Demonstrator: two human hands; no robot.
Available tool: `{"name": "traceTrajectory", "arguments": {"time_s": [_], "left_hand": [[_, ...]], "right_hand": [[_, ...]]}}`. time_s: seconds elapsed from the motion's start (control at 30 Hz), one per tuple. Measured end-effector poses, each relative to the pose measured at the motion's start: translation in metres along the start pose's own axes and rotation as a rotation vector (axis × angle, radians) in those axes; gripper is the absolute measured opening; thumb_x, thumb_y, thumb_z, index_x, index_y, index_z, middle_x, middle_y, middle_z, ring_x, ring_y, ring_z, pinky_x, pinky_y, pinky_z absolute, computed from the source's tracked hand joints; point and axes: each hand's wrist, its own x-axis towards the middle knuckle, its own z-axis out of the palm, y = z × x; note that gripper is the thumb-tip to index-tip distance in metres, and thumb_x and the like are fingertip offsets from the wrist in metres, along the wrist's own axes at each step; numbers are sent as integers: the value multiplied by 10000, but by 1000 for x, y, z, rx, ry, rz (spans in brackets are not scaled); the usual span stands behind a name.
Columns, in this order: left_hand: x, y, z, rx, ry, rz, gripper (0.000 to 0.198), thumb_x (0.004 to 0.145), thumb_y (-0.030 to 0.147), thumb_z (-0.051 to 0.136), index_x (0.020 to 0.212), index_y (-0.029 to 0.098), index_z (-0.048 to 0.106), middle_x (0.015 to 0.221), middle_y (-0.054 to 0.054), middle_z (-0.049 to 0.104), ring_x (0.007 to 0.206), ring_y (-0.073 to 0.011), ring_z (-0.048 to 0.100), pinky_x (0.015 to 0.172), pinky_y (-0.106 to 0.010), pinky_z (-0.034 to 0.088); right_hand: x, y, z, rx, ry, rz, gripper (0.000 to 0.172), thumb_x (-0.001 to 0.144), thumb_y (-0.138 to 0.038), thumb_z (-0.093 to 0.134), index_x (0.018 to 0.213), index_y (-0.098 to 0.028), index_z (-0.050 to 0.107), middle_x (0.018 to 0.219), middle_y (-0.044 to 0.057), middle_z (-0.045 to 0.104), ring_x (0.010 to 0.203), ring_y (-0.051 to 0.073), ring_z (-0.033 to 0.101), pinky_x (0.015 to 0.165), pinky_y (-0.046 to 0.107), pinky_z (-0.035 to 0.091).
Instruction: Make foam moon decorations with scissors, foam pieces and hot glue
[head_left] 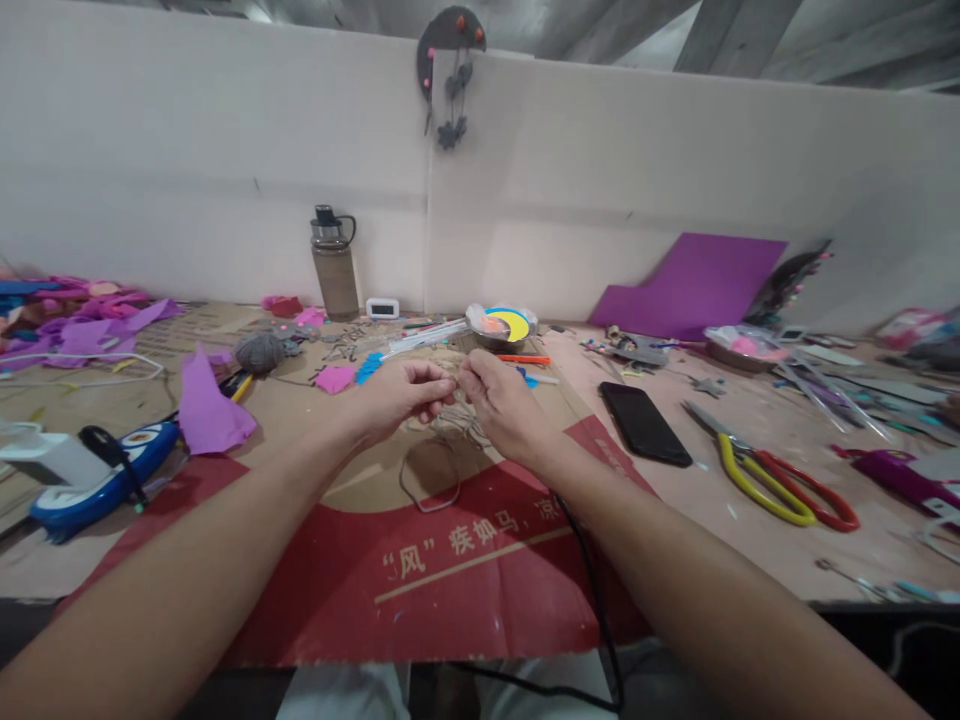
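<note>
My left hand [415,397] and my right hand [496,398] meet almost fingertip to fingertip above the middle of the cardboard. Both are closed in a pinch on a thin grey yarn [435,508], which lies in loose loops on the cardboard below them. The exact spot where the fingertips grip it is too small to make out. Behind my hands are a bowl with a yellow disc [511,324] and an orange pen-like tool [523,360]. Pink felt [334,379] and blue felt [368,368] pieces lie near my left hand.
Yellow-and-red handled scissors [776,480] and a black phone [645,423] lie to the right. A grey yarn ball [259,352], purple felt [214,408] and a blue power strip [105,480] are left. A bottle [335,270] stands by the white partition [225,150]. Red printed cardboard [300,600] covers the front.
</note>
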Motion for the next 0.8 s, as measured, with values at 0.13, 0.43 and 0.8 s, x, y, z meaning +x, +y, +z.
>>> {"name": "traceTrajectory", "arguments": {"time_s": [0.13, 0.43, 0.8], "left_hand": [[0, -1, 1, 11, -1, 13, 230, 737, 364, 713, 694, 148, 648, 600, -6, 587, 495, -71, 481, 479, -219, 348], [4, -2, -4, -39, 176, -41, 219, 711, 328, 741, 671, 137, 642, 626, -10, 612, 484, -57, 487, 428, -194, 315], [4, -2, -4, -116, 247, -10, 178, 755, 251, 702, 647, 122, 644, 592, -2, 599, 454, -36, 451, 429, -175, 318]], "right_hand": [[-1, 0, 3, -23, 4, -3, 280, 981, -320, 311, 722, -224, 356, 762, 26, 527, 708, 152, 471, 680, 273, 356], [10, 54, -26, -382, 31, 426, 390, 960, -449, 347, 874, -160, 594, 880, 138, 670, 815, 220, 607, 701, 294, 403], [10, 85, -5, -387, -215, 749, 337, 835, -298, 486, 1006, -99, 698, 984, 202, 711, 831, 271, 678, 656, 310, 451]]}}
